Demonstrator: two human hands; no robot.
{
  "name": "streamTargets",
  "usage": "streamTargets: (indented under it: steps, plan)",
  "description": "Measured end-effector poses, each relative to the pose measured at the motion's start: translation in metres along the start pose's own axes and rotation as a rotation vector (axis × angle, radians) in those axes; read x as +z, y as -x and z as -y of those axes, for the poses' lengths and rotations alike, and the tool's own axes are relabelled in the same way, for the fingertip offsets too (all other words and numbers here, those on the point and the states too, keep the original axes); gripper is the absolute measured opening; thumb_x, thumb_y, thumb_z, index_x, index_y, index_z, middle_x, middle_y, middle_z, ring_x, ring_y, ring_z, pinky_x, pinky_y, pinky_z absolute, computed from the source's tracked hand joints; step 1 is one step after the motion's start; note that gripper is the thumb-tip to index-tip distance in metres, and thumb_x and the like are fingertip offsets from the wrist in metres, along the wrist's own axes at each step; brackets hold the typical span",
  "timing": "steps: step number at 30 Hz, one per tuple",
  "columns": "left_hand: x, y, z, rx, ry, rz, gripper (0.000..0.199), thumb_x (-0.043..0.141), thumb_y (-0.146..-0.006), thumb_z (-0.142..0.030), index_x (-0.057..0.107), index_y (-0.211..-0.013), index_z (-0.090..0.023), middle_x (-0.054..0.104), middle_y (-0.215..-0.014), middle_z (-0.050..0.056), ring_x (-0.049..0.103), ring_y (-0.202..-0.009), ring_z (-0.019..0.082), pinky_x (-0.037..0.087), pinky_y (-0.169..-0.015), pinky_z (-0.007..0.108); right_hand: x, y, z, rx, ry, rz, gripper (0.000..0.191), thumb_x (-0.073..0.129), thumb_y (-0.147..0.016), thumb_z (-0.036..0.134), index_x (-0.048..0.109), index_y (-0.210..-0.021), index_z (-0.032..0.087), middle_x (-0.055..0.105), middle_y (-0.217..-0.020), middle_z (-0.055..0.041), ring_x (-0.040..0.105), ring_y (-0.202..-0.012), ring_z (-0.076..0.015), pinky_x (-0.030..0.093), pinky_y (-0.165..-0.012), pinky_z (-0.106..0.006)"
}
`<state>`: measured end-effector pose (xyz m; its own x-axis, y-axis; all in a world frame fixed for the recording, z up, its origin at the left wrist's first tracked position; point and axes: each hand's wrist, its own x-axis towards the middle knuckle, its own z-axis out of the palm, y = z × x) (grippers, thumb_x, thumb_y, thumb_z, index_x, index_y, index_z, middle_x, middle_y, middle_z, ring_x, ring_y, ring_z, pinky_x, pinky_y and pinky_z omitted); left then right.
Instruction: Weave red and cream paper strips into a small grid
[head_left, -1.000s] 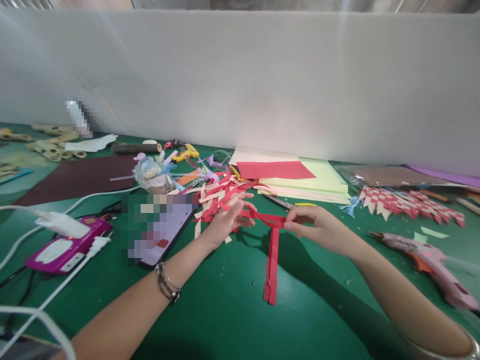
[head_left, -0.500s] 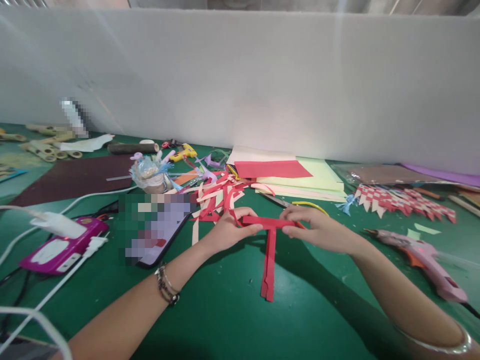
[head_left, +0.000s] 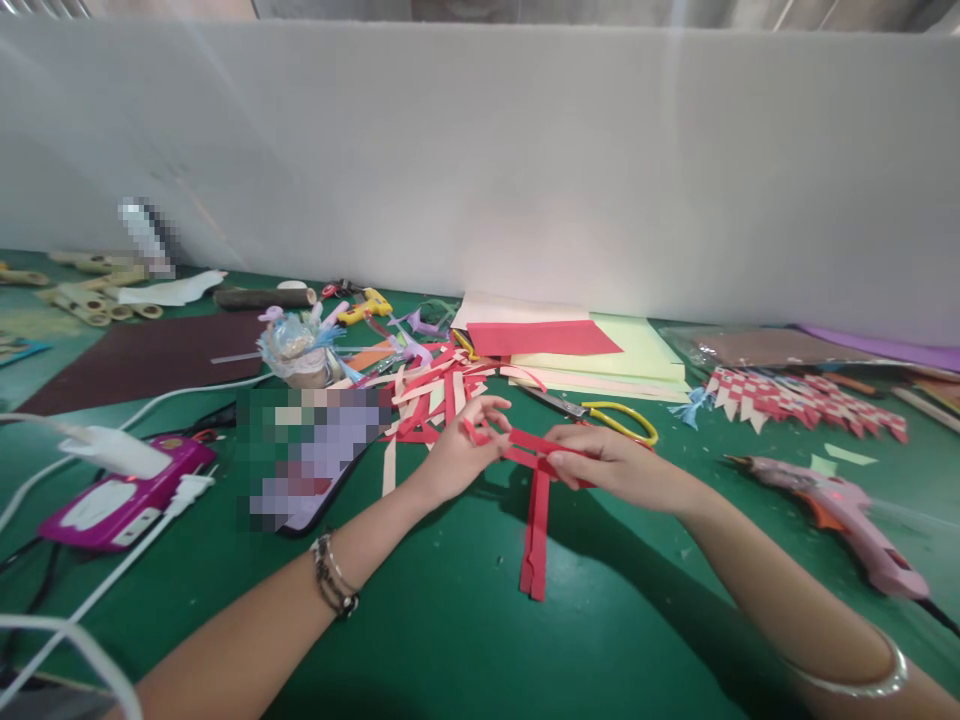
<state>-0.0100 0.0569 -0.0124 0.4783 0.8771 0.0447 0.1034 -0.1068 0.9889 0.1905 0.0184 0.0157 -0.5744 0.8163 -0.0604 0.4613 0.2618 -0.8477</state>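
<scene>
Between my hands are red paper strips (head_left: 531, 441), two of them running crosswise with a narrow gap showing. Another doubled red strip (head_left: 535, 530) hangs down from them toward me, making a T shape. My right hand (head_left: 600, 462) pinches the crosswise strips near the join, thumb on the near side. At their left end, my left hand (head_left: 469, 445) is closed on a strip, with a bit of red paper showing between thumb and fingers. Behind my left hand lies a heap of red and cream paper strips (head_left: 431, 395).
Yellow-handled scissors (head_left: 621, 422) lie just beyond my right hand. A pink glue gun (head_left: 840, 510) rests at the right, near a red-and-white woven paper piece (head_left: 802, 400). On the left are a phone (head_left: 322, 470) and a purple power strip (head_left: 127, 495) with cables. Paper sheets (head_left: 600, 360) lie behind.
My right hand has shifted left along the crosswise strips toward the join. The crosswise strips have tilted and come apart slightly at the left. My left hand's fingers have lifted and curled.
</scene>
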Motion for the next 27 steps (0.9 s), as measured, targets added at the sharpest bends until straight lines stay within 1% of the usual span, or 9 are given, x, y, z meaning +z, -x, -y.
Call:
streamTargets:
  steps: [2, 5, 9, 13, 17, 19, 22, 24, 27]
  plan:
    - [-0.001, -0.003, 0.002, -0.050, 0.088, -0.021, 0.029, 0.055, -0.074, -0.024, 0.046, -0.100, -0.017, 0.049, -0.076, -0.003, 0.049, -0.057, 0.006, 0.039, -0.057, 0.020, -0.005, 0.002, -0.001, -0.001, 0.011, 0.017, 0.044, 0.039, -0.088, 0.046, 0.049, -0.059, 0.015, 0.050, -0.079, -0.0018, 0.047, -0.068, -0.0107, 0.037, -0.064, -0.023]
    - [0.001, -0.002, 0.003, -0.085, 0.158, 0.009, 0.031, 0.058, -0.073, -0.027, 0.047, -0.100, -0.016, 0.050, -0.071, -0.004, 0.046, -0.054, 0.006, 0.036, -0.053, 0.019, -0.006, 0.003, 0.000, 0.027, 0.003, 0.070, 0.044, 0.041, -0.088, 0.046, 0.055, -0.060, 0.015, 0.051, -0.085, -0.0026, 0.048, -0.069, -0.0103, 0.038, -0.067, -0.023]
    - [0.008, 0.002, 0.002, -0.033, 0.152, 0.083, 0.034, 0.062, -0.072, -0.026, 0.048, -0.101, -0.016, 0.051, -0.072, -0.003, 0.048, -0.060, 0.007, 0.038, -0.056, 0.020, 0.003, 0.000, 0.002, 0.003, -0.064, 0.120, 0.041, 0.043, -0.088, 0.043, 0.061, -0.066, 0.014, 0.049, -0.083, -0.0021, 0.050, -0.073, -0.0107, 0.038, -0.071, -0.023]
    - [0.010, 0.004, 0.001, 0.027, 0.118, 0.111, 0.033, 0.062, -0.072, -0.025, 0.050, -0.102, -0.017, 0.051, -0.076, -0.002, 0.050, -0.065, 0.009, 0.040, -0.059, 0.020, 0.008, -0.002, 0.001, 0.024, -0.107, 0.089, 0.041, 0.042, -0.088, 0.044, 0.058, -0.065, 0.014, 0.046, -0.071, 0.0005, 0.045, -0.061, -0.0091, 0.036, -0.060, -0.023]
    - [0.003, 0.002, 0.002, 0.044, 0.003, 0.076, 0.028, 0.046, -0.084, -0.036, 0.053, -0.104, -0.017, 0.054, -0.079, 0.001, 0.055, -0.072, 0.012, 0.042, -0.064, 0.024, 0.001, 0.001, 0.001, 0.030, -0.035, 0.014, 0.042, 0.040, -0.088, 0.044, 0.057, -0.063, 0.015, 0.043, -0.061, 0.0027, 0.038, -0.053, -0.0081, 0.030, -0.053, -0.023]
    - [-0.001, -0.001, 0.003, 0.006, -0.030, 0.075, 0.035, 0.038, -0.087, -0.041, 0.051, -0.108, -0.016, 0.055, -0.080, 0.003, 0.057, -0.075, 0.015, 0.042, -0.066, 0.026, -0.006, 0.003, 0.001, 0.020, 0.010, -0.015, 0.042, 0.039, -0.089, 0.043, 0.057, -0.063, 0.015, 0.044, -0.062, 0.0024, 0.038, -0.055, -0.0086, 0.030, -0.054, -0.023]
    - [-0.006, -0.003, 0.002, -0.116, -0.039, 0.096, 0.042, 0.032, -0.089, -0.045, 0.045, -0.116, -0.015, 0.057, -0.086, 0.005, 0.058, -0.076, 0.015, 0.042, -0.065, 0.026, -0.014, 0.007, 0.003, 0.011, 0.078, -0.039, 0.042, 0.039, -0.089, 0.044, 0.060, -0.065, 0.016, 0.046, -0.066, 0.0013, 0.042, -0.059, -0.0100, 0.033, -0.058, -0.023]
    - [-0.006, -0.003, 0.000, -0.196, -0.060, 0.120, 0.044, 0.033, -0.089, -0.045, 0.041, -0.120, -0.015, 0.059, -0.089, 0.006, 0.058, -0.075, 0.014, 0.041, -0.063, 0.025, -0.017, 0.009, 0.006, -0.010, 0.117, -0.051, 0.042, 0.039, -0.088, 0.045, 0.061, -0.067, 0.017, 0.046, -0.066, 0.0007, 0.043, -0.063, -0.0111, 0.034, -0.063, -0.024]
    - [-0.008, -0.002, -0.004, -0.245, -0.141, 0.141, 0.044, 0.040, -0.086, -0.043, 0.041, -0.121, -0.015, 0.060, -0.093, 0.007, 0.057, -0.071, 0.013, 0.038, -0.055, 0.021, -0.020, 0.012, 0.009, -0.050, 0.151, -0.044, 0.039, 0.041, -0.087, 0.044, 0.062, -0.067, 0.017, 0.045, -0.067, 0.0002, 0.044, -0.066, -0.0120, 0.036, -0.066, -0.025]
